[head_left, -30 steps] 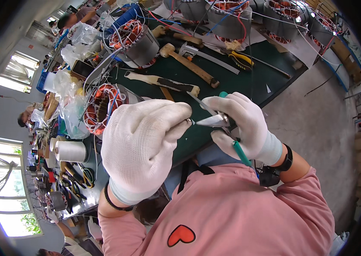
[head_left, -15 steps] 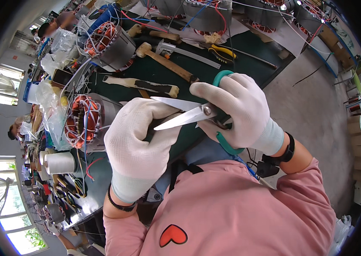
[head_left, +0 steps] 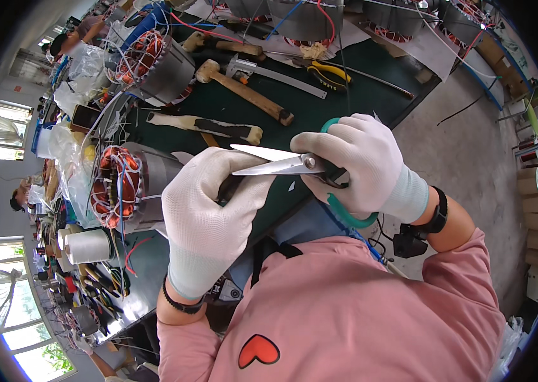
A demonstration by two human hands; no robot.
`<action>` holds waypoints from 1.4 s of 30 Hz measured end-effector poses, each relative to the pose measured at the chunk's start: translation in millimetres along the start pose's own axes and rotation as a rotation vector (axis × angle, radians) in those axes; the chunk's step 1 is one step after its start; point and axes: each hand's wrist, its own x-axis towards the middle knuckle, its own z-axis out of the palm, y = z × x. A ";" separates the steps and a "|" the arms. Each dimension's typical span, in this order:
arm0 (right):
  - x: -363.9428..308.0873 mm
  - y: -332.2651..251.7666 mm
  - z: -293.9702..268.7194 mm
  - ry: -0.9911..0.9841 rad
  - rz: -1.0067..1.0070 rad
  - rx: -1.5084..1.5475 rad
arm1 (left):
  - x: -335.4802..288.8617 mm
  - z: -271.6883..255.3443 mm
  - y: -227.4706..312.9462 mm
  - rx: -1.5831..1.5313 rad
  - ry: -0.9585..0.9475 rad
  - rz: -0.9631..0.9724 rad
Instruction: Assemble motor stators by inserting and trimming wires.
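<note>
My right hand (head_left: 365, 167), in a white knit glove, is wrapped round the green handles of a pair of scissors (head_left: 275, 168). Their blades point left, slightly apart, with the tips at the fingers of my left hand (head_left: 208, 204). That hand, gloved too, is closed in a pinch; whatever it grips is mostly hidden. A pale corner (head_left: 183, 158) pokes out behind its knuckles. Below the scissors a small white scrap (head_left: 292, 186) shows against the dark green bench top.
Beyond my hands lie a wooden mallet (head_left: 243, 92), a caliper (head_left: 275, 77), yellow-black pliers (head_left: 330, 71) and a tape-wrapped tool (head_left: 205, 126). Motor stators with copper windings (head_left: 116, 184) stand left and at the back. A white thread spool (head_left: 87, 246) is at left; other people work farther off.
The scissor blades have come closer together. A small white scrap now shows apart below them. My left hand keeps its pinch, and the view has shifted slightly.
</note>
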 end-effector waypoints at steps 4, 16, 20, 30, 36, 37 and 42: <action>-9.9 10.9 0.9 -0.130 0.054 0.074 | -2.3 2.7 0.6 -0.051 -0.002 -0.043; 65.3 94.7 72.0 -0.322 0.288 -0.092 | -37.6 16.8 -55.9 0.296 -0.207 0.332; 94.2 90.7 89.1 -0.196 -0.180 0.020 | -45.4 9.3 -74.6 0.096 -0.154 0.406; 7.5 282.1 95.0 -0.220 0.017 -0.392 | -51.1 67.3 -89.2 0.453 0.187 0.371; 64.4 136.2 56.9 -0.484 0.137 -0.386 | -54.4 49.8 -78.3 0.419 0.136 0.324; 66.2 132.3 56.3 -0.491 0.188 -0.379 | -54.4 40.7 -73.7 0.404 -0.003 0.301; 58.1 141.9 50.7 -0.441 0.094 -0.248 | -32.7 70.3 -90.5 0.262 0.155 0.152</action>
